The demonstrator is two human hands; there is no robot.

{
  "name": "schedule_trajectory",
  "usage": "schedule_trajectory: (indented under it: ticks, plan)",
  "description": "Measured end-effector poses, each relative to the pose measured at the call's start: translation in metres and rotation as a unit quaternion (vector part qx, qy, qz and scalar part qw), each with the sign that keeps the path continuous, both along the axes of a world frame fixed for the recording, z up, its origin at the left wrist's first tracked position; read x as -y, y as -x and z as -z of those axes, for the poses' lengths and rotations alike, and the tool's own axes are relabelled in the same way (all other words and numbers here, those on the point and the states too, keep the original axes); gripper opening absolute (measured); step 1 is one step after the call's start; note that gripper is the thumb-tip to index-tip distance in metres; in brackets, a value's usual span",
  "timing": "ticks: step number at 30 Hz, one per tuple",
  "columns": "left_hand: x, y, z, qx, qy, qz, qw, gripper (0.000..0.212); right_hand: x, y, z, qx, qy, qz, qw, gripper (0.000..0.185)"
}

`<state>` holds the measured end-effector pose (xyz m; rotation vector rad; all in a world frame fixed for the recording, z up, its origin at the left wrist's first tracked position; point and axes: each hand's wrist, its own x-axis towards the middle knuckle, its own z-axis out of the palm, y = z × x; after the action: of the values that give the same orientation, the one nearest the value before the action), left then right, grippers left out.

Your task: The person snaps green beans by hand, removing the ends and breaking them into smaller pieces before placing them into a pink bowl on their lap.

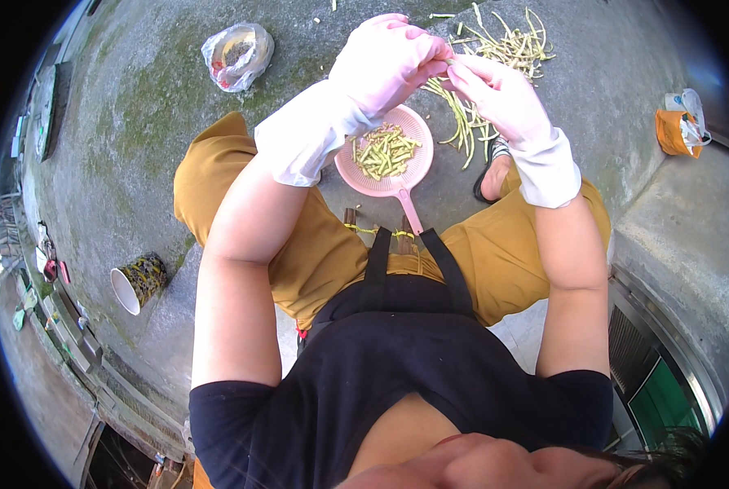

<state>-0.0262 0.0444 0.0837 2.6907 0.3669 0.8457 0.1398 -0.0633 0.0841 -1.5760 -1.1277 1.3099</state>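
Both my hands wear pink rubber gloves with white cuffs and meet at the top of the view. My left hand (383, 67) and my right hand (499, 91) pinch a small green bean piece (449, 62) between their fingertips; most of it is hidden by the gloves. Below them a pink plastic strainer (427, 153) with a handle holds broken green bean pieces (386, 153) and some loose beans. Long whole beans (462, 125) lie on the concrete under my right hand, beside a heap of paler pods (517, 49).
A bowl lined with a clear plastic bag (260, 52) stands at the upper left. A patterned bucket (138, 281) lies tipped at the left. An orange bag (673, 131) sits by the right wall. A sandalled foot (496, 177) is beside the long beans.
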Motion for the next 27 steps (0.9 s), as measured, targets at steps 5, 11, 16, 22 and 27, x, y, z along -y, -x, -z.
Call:
schedule_trajectory:
  ticks: [5, 11, 16, 22, 27]
  plan:
    - [-0.008, 0.004, 0.019, -0.013, 0.01, 0.007, 1.0, 0.014, 0.001, 0.003, -0.022, 0.237, -0.012, -0.084, 0.968, 0.031]
    - [0.0, 0.003, 0.015, -0.034, 0.044, 0.016, 0.998, 0.027, 0.005, 0.002, -0.018, 0.267, -0.068, -0.091, 0.957, 0.032]
    - [-0.005, 0.005, 0.017, -0.005, 0.022, 0.068, 0.997, 0.022, 0.003, 0.002, -0.024, 0.292, -0.083, -0.116, 0.946, 0.03]
    - [0.01, 0.002, 0.021, 0.023, 0.068, 0.051, 0.996, 0.02, 0.001, 0.005, -0.014, 0.272, -0.07, -0.143, 0.949, 0.03]
    - [0.013, 0.005, 0.009, -0.088, 0.067, 0.001, 0.994, 0.02, -0.003, 0.009, -0.005, 0.207, -0.066, -0.096, 0.971, 0.031]
